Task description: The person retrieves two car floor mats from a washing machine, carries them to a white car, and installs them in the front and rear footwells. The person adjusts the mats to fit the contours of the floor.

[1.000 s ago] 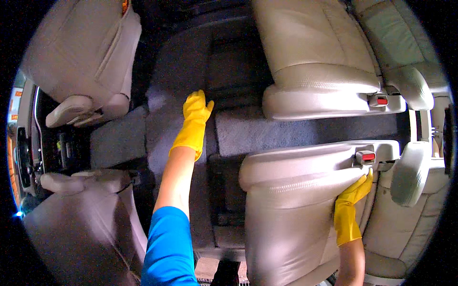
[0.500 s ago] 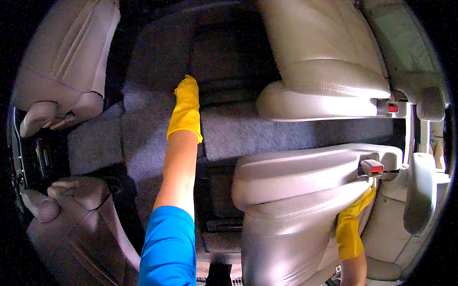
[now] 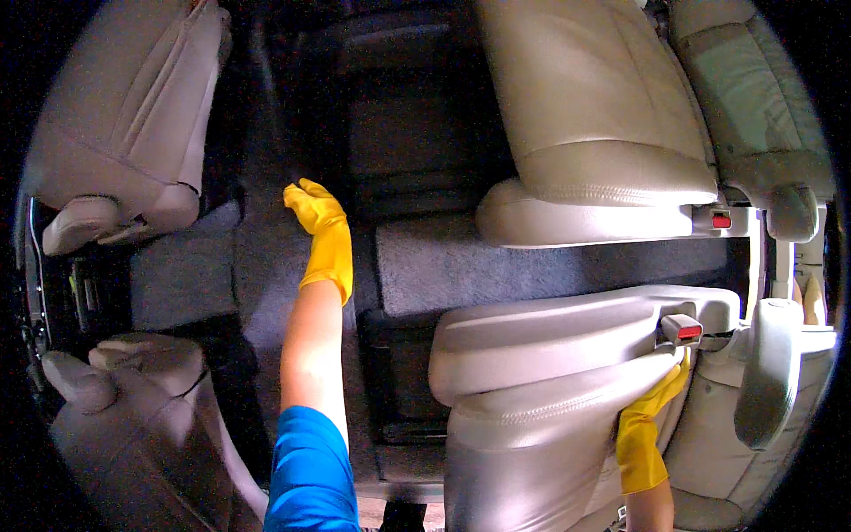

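Observation:
My left hand [image 3: 317, 211], in a yellow rubber glove, is over the dark carpeted floor [image 3: 270, 213] between the seat rows. Its fingers are curled in; whatever they may hold is hidden. My right hand [image 3: 654, 410], gloved the same way, rests along the near beige leather seat [image 3: 523, 434], where the cushion meets the backrest. Its fingers stretch out toward a seat belt buckle [image 3: 683, 330] with a red button, the tips just below it.
Across the carpeted aisle [image 3: 443, 266] stands another beige seat [image 3: 612, 115] with its own buckle [image 3: 720, 220]. Two front seat backs, one far [image 3: 133, 115] and one near [image 3: 160, 443], rise on the left. An armrest [image 3: 769, 372] juts out at the right.
My left hand has drawn back toward me and to the left, its wrist now bent leftward. My right hand stays at the seat by the buckle. The view has shifted slightly.

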`<state>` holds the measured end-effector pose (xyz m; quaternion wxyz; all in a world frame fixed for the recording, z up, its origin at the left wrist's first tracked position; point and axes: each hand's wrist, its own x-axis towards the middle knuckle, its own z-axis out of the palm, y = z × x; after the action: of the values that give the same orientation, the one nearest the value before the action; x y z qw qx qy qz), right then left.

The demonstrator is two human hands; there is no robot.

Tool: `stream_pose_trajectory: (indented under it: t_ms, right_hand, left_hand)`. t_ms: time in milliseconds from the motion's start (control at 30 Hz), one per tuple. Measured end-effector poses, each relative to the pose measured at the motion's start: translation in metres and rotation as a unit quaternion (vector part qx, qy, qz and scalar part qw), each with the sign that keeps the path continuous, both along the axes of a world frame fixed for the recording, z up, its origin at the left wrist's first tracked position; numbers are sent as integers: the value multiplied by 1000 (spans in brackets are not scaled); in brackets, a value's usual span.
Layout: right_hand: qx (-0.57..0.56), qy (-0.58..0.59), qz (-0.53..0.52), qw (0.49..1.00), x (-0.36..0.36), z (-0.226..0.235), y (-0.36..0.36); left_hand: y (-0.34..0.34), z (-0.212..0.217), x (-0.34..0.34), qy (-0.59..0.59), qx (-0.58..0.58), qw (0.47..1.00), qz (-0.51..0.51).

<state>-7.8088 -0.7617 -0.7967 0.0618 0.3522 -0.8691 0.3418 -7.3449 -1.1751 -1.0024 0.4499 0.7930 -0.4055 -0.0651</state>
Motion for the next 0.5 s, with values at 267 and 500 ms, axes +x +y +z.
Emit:
stream_pose_trajectory:
  t_ms: [267, 500]
  right_hand:
    - [23, 52, 29, 998, 3, 4, 1]
    - [-20, 2, 14, 1000, -5, -7, 4]
  left_hand:
    - [-11, -16, -30, -51, 203, 939, -275]
    - [9, 33, 98, -345, 143, 903, -211]
